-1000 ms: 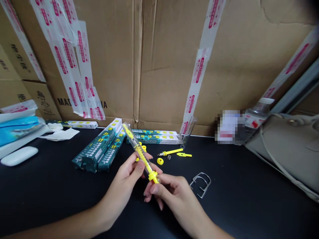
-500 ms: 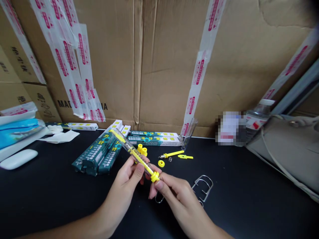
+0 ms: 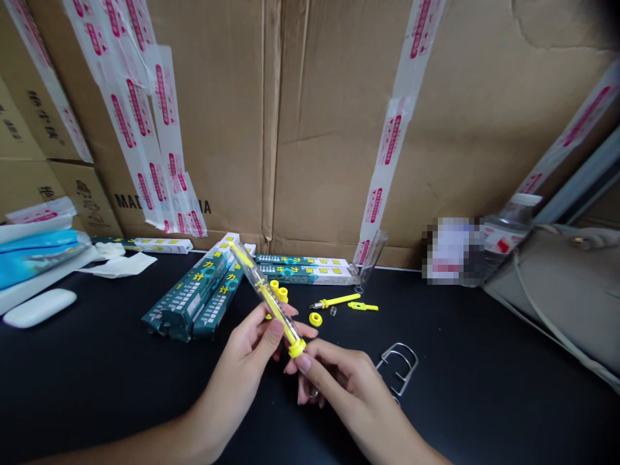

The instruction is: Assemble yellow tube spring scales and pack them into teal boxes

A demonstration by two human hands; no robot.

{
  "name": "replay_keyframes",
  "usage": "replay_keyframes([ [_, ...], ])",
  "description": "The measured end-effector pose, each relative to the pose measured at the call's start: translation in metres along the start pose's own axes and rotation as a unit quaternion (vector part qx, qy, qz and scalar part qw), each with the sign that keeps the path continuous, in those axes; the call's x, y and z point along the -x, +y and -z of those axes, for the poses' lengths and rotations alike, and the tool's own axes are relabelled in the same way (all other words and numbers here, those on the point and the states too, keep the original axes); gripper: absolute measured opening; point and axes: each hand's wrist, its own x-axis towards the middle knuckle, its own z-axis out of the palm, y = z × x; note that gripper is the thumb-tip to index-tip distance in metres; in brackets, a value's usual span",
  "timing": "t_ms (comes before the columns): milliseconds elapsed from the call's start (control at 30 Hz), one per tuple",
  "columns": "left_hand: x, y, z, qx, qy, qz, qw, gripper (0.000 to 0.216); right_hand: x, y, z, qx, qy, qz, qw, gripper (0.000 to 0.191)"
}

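Note:
A clear tubular spring scale (image 3: 259, 282) with yellow parts inside slants across the middle, its upper end toward the boxes. My left hand (image 3: 254, 342) is closed around the tube's lower half, thumb on top. My right hand (image 3: 346, 381) pinches the lower end by the yellow cap (image 3: 297, 349). A bit of bent metal shows beneath the right fingers; the rest of it is hidden. Past the hands lie a yellow ring (image 3: 315, 320), a small spring (image 3: 332, 311), a yellow rod with a metal tip (image 3: 339, 301), a flat yellow piece (image 3: 363, 307) and yellow caps (image 3: 281, 294).
Green-and-white boxes (image 3: 184, 297) lie behind my hands, more (image 3: 305, 274) along the cardboard wall. A clear tube (image 3: 371, 265) leans there. Bent metal hooks (image 3: 404, 365) lie right of my right hand. A bottle (image 3: 506, 236) and grey bag (image 3: 566, 297) stand right; a white case (image 3: 41, 309) lies left.
The spring scale has turned a little more upright, and its yellow cap has shifted slightly left and down. The cap sits closer against the tube's end. Both hands keep their hold.

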Motion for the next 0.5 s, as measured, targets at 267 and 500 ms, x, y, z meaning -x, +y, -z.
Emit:
replay_keyframes([
  [267, 0.0014, 0.0012, -0.0016, -0.012, -0.045, 0.008, 0.999, 0.048, -0.0006, 0.0004, -0.0013, -0.068, -0.002, -0.009, 0.998, 0.040],
  [500, 0.0008, 0.0004, 0.0005, -0.039, -0.072, 0.006, 0.997, 0.040, -0.0009, 0.0035, -0.0008, -0.083, 0.000, -0.015, 0.996, 0.037],
])
